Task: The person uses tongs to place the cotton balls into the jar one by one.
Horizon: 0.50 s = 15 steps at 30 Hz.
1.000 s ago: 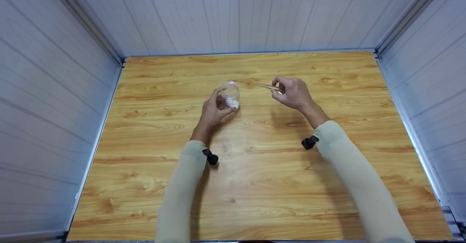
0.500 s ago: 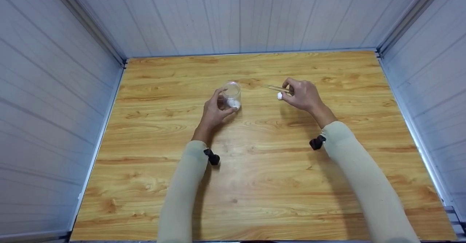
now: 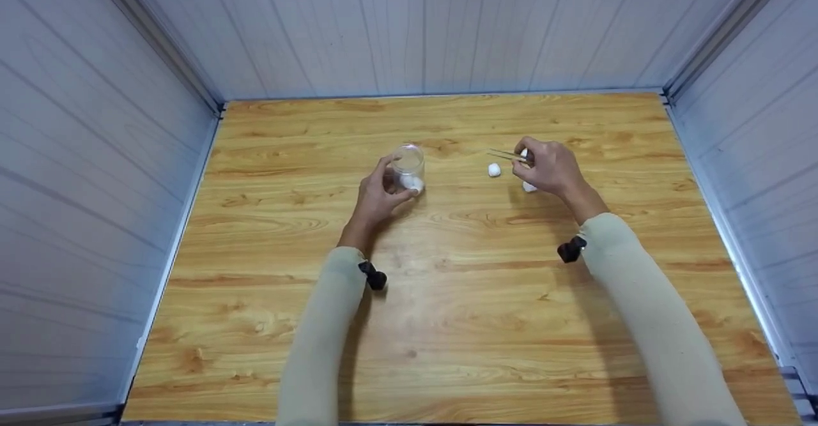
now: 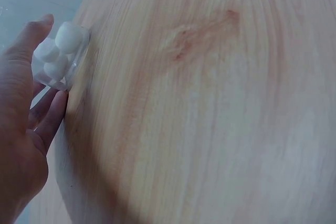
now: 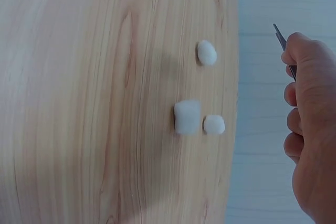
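Nearest to us, both arms in pale beige sleeves reach out over the wood-grain surface [image 3: 447, 324]. Our left hand [image 3: 377, 193] curls its fingers and thumb round the small clear plastic jar [image 3: 407, 165], which stands upright on the surface left of centre. The left wrist view shows a few white cotton balls [image 4: 58, 53] already lying in its bottom, so we judge the work partly done.

To the right, our right hand [image 3: 549, 167] is closed in a pinch on the thin metal tweezers [image 3: 505, 154], whose tips point left toward the jar. We cannot tell from these views whether the tips carry anything; they look bare. Three loose white cotton pieces lie on the surface by this hand, well apart from the jar: one small round ball [image 5: 207, 52] lies alone, and a squarish cotton wad [image 5: 187, 116] lies touching or just beside another small round ball [image 5: 213, 124]. These three, as far as we can see, remain outside the jar.

Beyond stand the pale panelled walls [image 3: 422, 30].
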Each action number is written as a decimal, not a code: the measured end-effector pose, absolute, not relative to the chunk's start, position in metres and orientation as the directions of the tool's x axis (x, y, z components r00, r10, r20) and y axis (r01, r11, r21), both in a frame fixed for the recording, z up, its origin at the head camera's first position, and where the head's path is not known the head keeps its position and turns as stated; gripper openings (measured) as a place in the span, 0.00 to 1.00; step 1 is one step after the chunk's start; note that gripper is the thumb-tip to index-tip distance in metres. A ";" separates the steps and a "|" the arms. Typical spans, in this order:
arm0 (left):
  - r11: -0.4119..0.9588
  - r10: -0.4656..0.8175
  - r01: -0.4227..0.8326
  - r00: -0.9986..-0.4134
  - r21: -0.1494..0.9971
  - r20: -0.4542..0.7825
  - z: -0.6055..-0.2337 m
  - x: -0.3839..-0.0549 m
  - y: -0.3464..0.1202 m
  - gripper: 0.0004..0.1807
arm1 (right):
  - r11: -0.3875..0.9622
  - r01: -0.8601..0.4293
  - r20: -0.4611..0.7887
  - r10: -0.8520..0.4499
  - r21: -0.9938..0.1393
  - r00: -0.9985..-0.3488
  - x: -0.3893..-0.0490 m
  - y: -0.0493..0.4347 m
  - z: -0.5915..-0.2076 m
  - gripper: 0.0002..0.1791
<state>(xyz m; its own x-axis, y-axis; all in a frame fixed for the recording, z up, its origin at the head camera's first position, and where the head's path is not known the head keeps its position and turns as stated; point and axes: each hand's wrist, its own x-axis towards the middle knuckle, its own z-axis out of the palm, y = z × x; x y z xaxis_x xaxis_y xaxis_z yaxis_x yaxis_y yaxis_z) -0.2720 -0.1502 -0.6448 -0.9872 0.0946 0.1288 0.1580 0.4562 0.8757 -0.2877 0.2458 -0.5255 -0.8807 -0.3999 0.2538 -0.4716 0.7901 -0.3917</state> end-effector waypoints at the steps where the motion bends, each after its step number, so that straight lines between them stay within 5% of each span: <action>1: 0.457 0.092 0.162 -0.987 0.875 0.134 -0.642 -0.270 -0.150 0.48 | 0.794 -0.467 0.251 -0.396 -0.390 -0.883 -0.288 0.248 -0.526 0.11; 9: 0.442 0.088 0.166 -0.986 0.881 0.142 -0.625 -0.260 -0.146 0.47 | 0.811 -0.453 0.243 -0.386 -0.370 -0.890 -0.289 0.257 -0.529 0.11; 15: 0.436 0.093 0.129 -0.991 0.891 0.098 -0.644 -0.272 -0.150 0.48 | 0.818 -0.460 0.227 -0.403 -0.347 -0.887 -0.289 0.261 -0.533 0.12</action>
<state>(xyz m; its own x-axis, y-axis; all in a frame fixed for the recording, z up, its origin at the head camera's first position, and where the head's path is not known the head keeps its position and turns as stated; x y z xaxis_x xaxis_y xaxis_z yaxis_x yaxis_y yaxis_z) -0.2723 -0.1501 -0.6440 -0.9908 0.0935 0.0983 0.1295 0.4357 0.8907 -0.2888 0.2609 -0.5328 -0.8868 -0.4027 0.2267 -0.4598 0.8175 -0.3467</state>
